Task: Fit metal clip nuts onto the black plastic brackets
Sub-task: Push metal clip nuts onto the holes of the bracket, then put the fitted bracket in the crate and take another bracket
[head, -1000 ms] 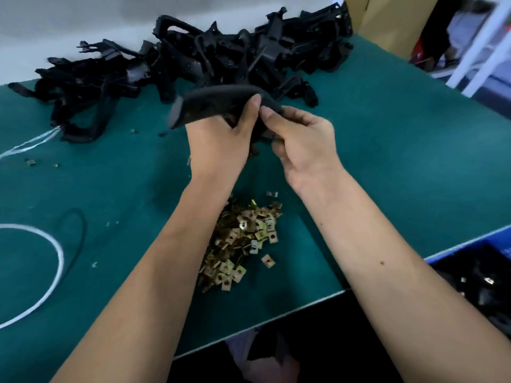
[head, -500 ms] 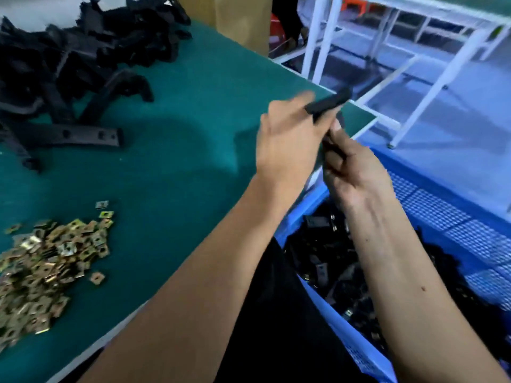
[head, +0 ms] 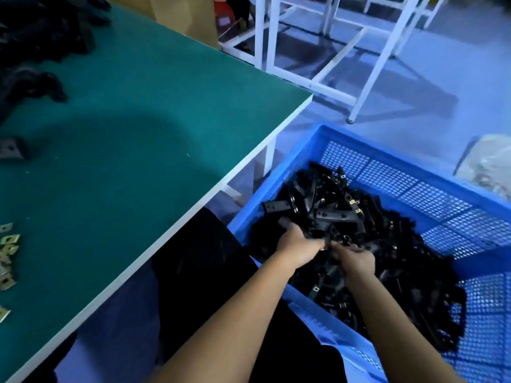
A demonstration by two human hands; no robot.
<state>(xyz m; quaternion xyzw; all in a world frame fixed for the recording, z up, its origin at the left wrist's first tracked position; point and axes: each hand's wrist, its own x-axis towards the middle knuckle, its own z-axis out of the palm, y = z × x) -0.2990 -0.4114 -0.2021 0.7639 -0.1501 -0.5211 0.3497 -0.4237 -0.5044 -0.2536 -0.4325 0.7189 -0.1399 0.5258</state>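
Note:
Both my hands are down inside the blue crate, on top of a heap of black brackets that carry metal clip nuts. My left hand and my right hand meet over one black bracket lying on the heap, with fingers curled at it; blur hides the exact grip. Loose brass clip nuts lie at the far left edge of the green table. Bare black brackets are piled at the table's far left corner.
The crate stands on the floor to the right of the table's white edge. A single bracket lies on the table at the left. White metal frames and a cardboard box stand beyond the table.
Both hands carried the bracket from above the table's right edge down into the blue crate. The view swung right and down, so the clip nut pile slid to the left edge.

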